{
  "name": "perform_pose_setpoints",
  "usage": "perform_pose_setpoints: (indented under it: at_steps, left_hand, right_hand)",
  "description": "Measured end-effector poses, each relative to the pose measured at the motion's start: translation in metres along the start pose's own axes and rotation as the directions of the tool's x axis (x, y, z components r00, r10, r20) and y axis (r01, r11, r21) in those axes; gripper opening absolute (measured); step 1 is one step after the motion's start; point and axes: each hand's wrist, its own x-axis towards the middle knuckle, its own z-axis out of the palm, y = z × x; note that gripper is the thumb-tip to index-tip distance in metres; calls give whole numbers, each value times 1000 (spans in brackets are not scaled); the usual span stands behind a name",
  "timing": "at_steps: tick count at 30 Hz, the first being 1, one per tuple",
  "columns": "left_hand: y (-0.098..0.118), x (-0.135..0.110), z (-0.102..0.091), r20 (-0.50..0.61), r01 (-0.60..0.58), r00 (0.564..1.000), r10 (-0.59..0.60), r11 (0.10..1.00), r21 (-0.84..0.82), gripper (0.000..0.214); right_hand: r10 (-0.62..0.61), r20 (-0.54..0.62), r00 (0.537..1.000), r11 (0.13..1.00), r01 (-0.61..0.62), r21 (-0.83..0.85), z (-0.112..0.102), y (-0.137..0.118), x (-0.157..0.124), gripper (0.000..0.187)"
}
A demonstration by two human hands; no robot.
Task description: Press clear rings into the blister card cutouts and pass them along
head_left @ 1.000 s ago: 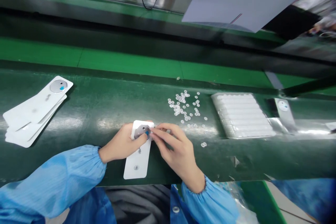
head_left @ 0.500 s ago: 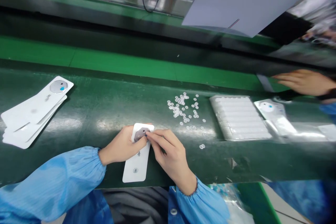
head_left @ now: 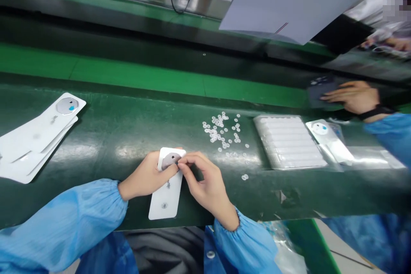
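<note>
A: Where is the white card (head_left: pixel 164 200) now?

B: In the same place as a second ago, flat on the dark green belt (head_left: pixel 122 137), with its lower end close to the belt's near edge. The left hand (head_left: pixel 145 175) curls over its upper end and holds it down, thumb against the grey disc (head_left: pixel 167 160).

A: And the right hand (head_left: pixel 205 182)?

B: Thumb and forefinger are pinched together on the disc's right rim. A second ago a blue tab showed there; now the fingertips cover that spot.

A: Anything else changed?

B: A co-worker's hand (head_left: pixel 351 96) has come in at the belt's far right edge, resting on something dark. It was out of view a second ago. A second card (head_left: pixel 325 136) lies just right of the clear tray (head_left: pixel 289 141), closer to it than before.

A: The rest?

B: Unmoved. The white rings (head_left: pixel 221 130) lie scattered beyond the right hand, and the stack of cards (head_left: pixel 32 141) is at the belt's left edge.
</note>
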Motion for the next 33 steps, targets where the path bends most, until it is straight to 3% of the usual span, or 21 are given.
perform_pose_setpoints:
  at_steps: [5, 13, 17, 21, 28, 33]
  left_hand:
    - [0, 0, -1, 35, 28, 999, -28, 999, -19, 15]
    - [-5, -3, -1, -5, 30, 1000, -30, 999, 32, 27]
    - [-5, -2, -2, -21, -1, 1000, 3, 996, 90, 23]
    - [-4, -1, -2, -28, -8, 1000, 10, 996, 91, 24]
    - [-2, 0, -3, -2, 28, 1000, -28, 999, 17, 26]
    - [0, -1, -4, 3, 29, 1000, -29, 999, 18, 29]
  right_hand:
    - [47, -9, 999, 999, -47, 26, -1, 0, 2, 13]
    - [-199, -39, 979, 967, 190, -171, 5, 8, -4, 24]
    - [-234, 0, 972, 933, 225, -281, 5, 9, -4, 18]
    - [-182, 15, 983, 940, 178, -290, 7, 6, -1, 15]
    - [10, -40, 999, 1000, -10, -5, 7, 3, 0, 14]
    - [10, -67, 998, 1000, -9, 8, 7, 5, -1, 15]
